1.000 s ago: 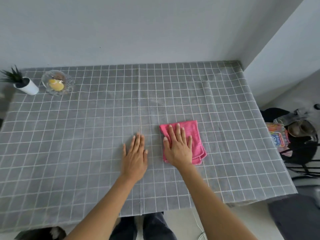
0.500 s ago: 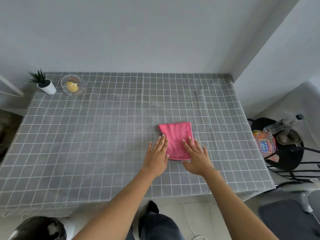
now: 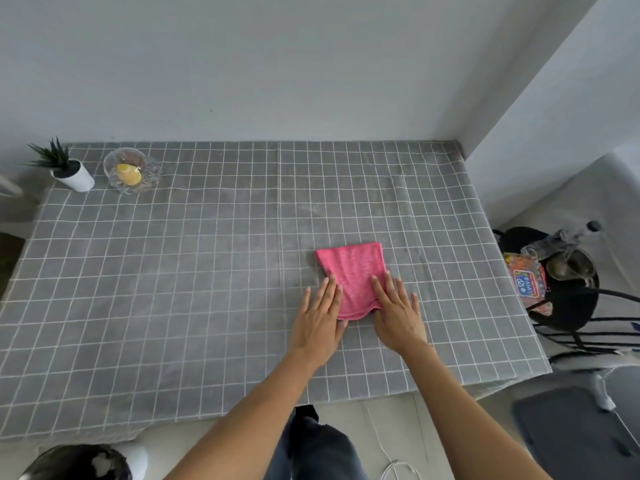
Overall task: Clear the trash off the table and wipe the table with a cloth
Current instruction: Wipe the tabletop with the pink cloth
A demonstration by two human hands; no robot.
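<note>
A folded pink cloth (image 3: 351, 271) lies flat on the grey checked tablecloth (image 3: 207, 271), right of centre. My left hand (image 3: 318, 317) rests flat with its fingertips on the cloth's left edge. My right hand (image 3: 398, 313) lies flat at the cloth's near right corner, fingers spread and overlapping the edge. Neither hand grips the cloth. No trash shows on the table top.
A small potted plant (image 3: 65, 168) and a glass bowl with a yellow object (image 3: 130, 171) stand at the far left corner. A black stool (image 3: 561, 289) with wrappers and crumpled trash stands to the right. A dark bin (image 3: 79, 462) sits at the bottom left, and walls close the back and right.
My right hand slid off the top of the cloth to its near right corner. My left hand moved right from the bare tablecloth onto the cloth's left edge. The camera pulled back.
</note>
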